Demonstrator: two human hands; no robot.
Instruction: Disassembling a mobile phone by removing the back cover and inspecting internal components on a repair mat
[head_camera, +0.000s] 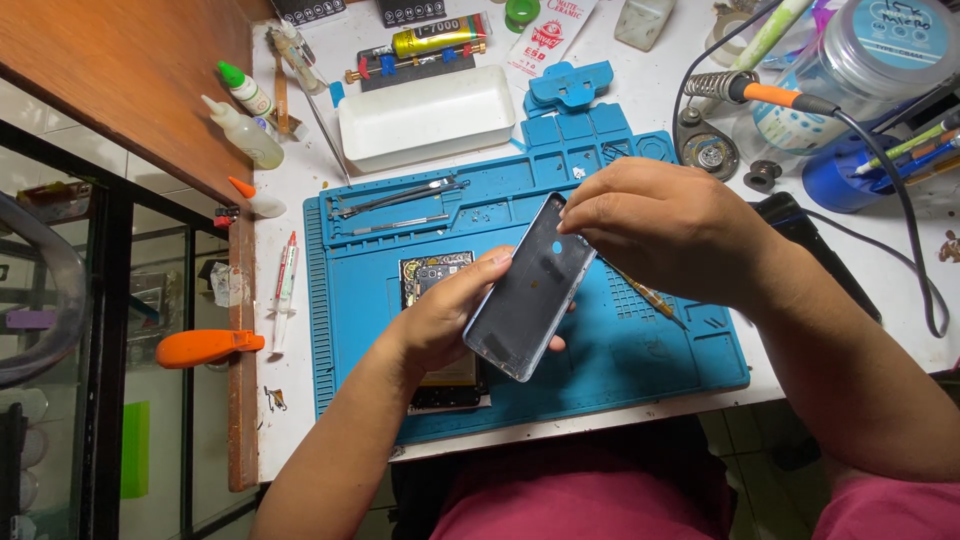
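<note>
Both forearms come in over a red lap toward the blue mat (640, 350), and every place below is told from that mat. Above its middle, lifted clear of it, the left hand (440, 315) cradles a phone back cover (527, 290): thumb on the cover's left edge, fingers curled beneath, so it is closed around the panel. The right hand (670, 225) reaches down from the mat's upper right, fingertips bunched and pinching the cover's top corner.

The cover is a thin, dark grey, glossy panel with rounded corners and a small blue dot near its upper end. I judge it very light and somewhat springy, apt to flex or crack if bent, and slick on its polished face. The edges look like the safest hold, as the left hand has it; pressing on the middle would bow it.

On the mat's left half, partly under the left hand, lies an opened phone (440, 285) with its dark insides and gold-coloured parts showing. Metal tweezers (395, 200) lie in the mat's upper-left trays. The mat looks soft and rubbery, with moulded ribs and compartments.

Behind the mat on the white table (290, 420) sits a white plastic tray (430, 115). Left of the mat lie a thin syringe (285, 290) and small squeeze bottles (245, 125). To the mat's upper right a soldering iron (770, 93) with an orange grip rests in a coiled stand.
</note>
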